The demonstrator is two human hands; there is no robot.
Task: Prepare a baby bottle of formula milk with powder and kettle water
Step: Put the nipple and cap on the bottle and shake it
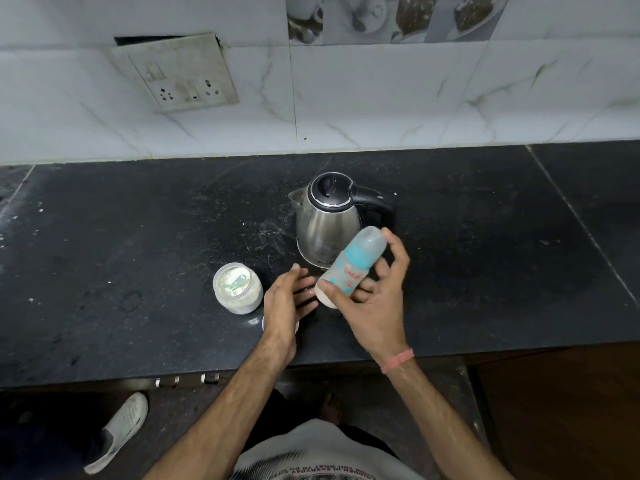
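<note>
Gripping baby bottle (349, 268), right hand (375, 299).

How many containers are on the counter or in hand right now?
3: the kettle at the back, the open powder jar left of the left hand, and the baby bottle tilted in the right hand.

Black stone countertop (138, 237): polished but dull, speckled, dusted with pale flecks. Brushed steel kettle (327, 230), far centre: satin sheen, smudged; glossy black plastic lid and handle. Clear frosted plastic baby bottle with teal cap ring (349, 268): cloudy, semi-matt. Round clear plastic powder jar (237, 288), left: translucent, powder-filmed inside. White marble-look wall tiles (381, 98): glossy, grey-veined. Grimy white plastic socket plate (175, 72): stained, matt.
</note>
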